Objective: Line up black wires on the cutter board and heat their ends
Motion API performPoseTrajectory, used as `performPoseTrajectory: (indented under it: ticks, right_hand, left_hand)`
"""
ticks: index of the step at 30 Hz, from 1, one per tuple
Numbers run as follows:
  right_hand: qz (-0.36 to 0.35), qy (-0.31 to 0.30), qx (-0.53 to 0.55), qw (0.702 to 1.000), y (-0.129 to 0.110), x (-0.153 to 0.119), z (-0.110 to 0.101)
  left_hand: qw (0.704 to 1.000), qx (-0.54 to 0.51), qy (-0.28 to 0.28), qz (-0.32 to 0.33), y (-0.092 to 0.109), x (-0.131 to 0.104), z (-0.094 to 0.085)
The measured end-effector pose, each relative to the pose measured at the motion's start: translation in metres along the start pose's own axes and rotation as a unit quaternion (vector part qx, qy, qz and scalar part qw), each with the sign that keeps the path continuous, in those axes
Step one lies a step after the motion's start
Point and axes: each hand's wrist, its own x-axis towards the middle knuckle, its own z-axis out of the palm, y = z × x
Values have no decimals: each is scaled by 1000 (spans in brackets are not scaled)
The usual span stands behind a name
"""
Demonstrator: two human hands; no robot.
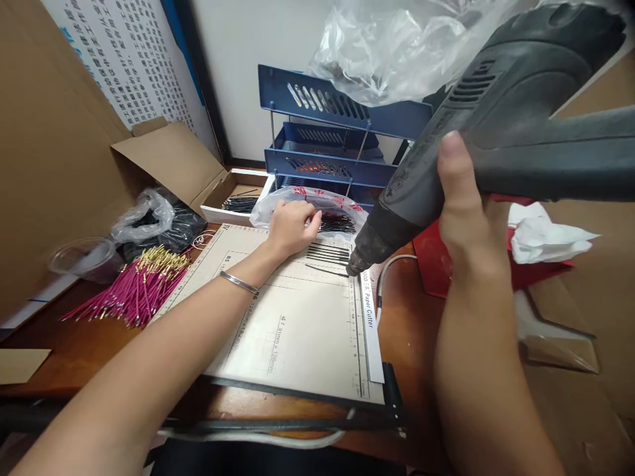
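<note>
My right hand (pixel 464 192) is wrapped round a dark grey heat gun (pixel 506 86), whose nozzle points down and left. The nozzle tip is close to the ends of several short black wires (pixel 328 253) laid roughly parallel on a paper cutter board (pixel 297 311). My left hand (pixel 294 228), with a silver bangle at the wrist, is curled closed at the board's far edge, beside a clear plastic bag (pixel 356 211). More black wires (pixel 337 223) lie in that bag. Its fingertips are mostly hidden, so anything between them does not show.
At the left lies a bundle of magenta wires (pixel 139 287) with gold ends. An open cardboard box (pixel 218 213) holds black wires. Behind stand blue stacked trays (pixel 317 99) under clear plastic. On the right are a red item (pixel 431 258), a crumpled tissue (pixel 546 231) and a white cable (pixel 381 284).
</note>
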Motion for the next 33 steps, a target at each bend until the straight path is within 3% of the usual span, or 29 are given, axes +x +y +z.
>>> performPoseTrajectory:
  ticks: [5, 10, 13, 19, 25, 29, 33]
  right_hand:
    - [39, 48, -16, 998, 0, 1, -5]
    - [107, 51, -11, 993, 2, 3, -4]
    - [105, 43, 0, 994, 8, 6, -3]
    - [75, 92, 22, 993, 12, 5, 4]
    - [65, 91, 36, 993, 11, 3, 5]
    - [83, 77, 27, 993, 11, 3, 0]
    - [71, 72, 32, 994, 2, 0, -1]
  left_hand:
    - [998, -45, 26, -36, -3, 3, -3]
    - [994, -93, -17, -52, -1, -2, -7]
    - [987, -137, -54, -70, 1, -3, -7]
    - [959, -203, -90, -174, -9, -2, -13]
    - [977, -127, -128, -115, -30, 0, -30]
    - [966, -194, -47, -162, -45, 3, -36]
    - [909, -285, 115, -281, -69, 8, -38]
